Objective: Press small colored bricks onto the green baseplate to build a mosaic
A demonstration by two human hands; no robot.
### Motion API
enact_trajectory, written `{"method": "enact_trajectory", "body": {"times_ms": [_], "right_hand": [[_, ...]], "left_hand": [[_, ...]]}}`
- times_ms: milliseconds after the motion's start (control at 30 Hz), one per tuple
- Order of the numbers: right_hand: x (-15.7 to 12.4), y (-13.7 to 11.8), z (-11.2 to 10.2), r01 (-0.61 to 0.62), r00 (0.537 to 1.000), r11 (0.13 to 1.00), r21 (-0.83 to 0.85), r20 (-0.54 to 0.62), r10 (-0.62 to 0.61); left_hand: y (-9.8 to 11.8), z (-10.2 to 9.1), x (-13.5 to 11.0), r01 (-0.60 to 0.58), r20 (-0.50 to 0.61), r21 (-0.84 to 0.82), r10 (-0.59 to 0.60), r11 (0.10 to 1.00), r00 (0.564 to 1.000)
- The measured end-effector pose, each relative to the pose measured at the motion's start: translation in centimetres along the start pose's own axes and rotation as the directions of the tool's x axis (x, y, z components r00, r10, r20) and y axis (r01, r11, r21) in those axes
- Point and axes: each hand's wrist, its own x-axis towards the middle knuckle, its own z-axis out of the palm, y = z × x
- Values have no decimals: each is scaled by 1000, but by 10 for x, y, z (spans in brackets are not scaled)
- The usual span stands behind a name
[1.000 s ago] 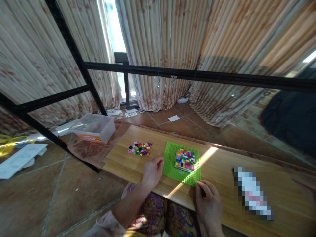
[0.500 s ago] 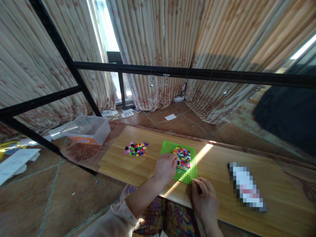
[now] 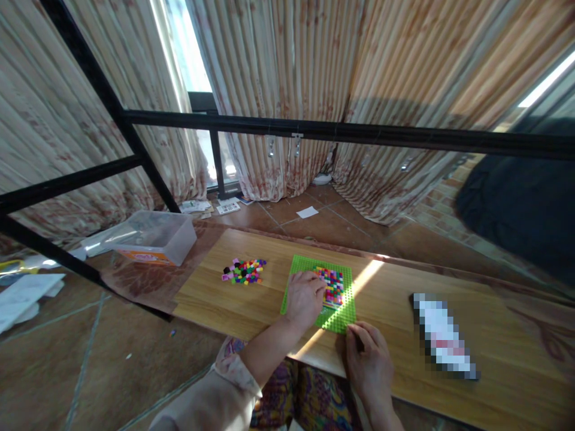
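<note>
A green studded baseplate [image 3: 291, 302] lies on the wooden board, with a block of small multicoloured bricks [image 3: 335, 287] built up on it. My left hand [image 3: 304, 296] is over the plate's left part, fingers pinched together at the left side of the coloured block. Whatever is between those fingertips is hidden. At the near right corner of the plate, my right hand [image 3: 371, 362] rests on the board with curled fingers and thumb closed on the plate's edge. Left of the plate lies a pile of loose coloured bricks [image 3: 246, 272].
The wooden board [image 3: 390, 287] also bears a pixelated, dark-edged object [image 3: 444, 338] on the right. A clear plastic box [image 3: 162, 236] with an orange label stands beyond its left end. Black metal bars [image 3: 251, 124] cross in front of curtains. Small bits [image 3: 173, 333] lie on the tiled floor.
My left hand has shifted slightly on the coloured block, its fingers now covering more of its left side. My right hand stays at the plate's corner. The whole view has shifted a little.
</note>
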Motion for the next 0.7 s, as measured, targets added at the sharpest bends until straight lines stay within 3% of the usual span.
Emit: {"method": "enact_trajectory", "body": {"times_ms": [333,700], "right_hand": [[0,-1,0,-4,1000,1000,-9,-3,4],[0,-1,0,7,1000,1000,6,3,-7]], "left_hand": [[3,-4,3,-3,15,-4,3,1000,1000],[5,-11,-1,-269,211,223,223,937,952]]}}
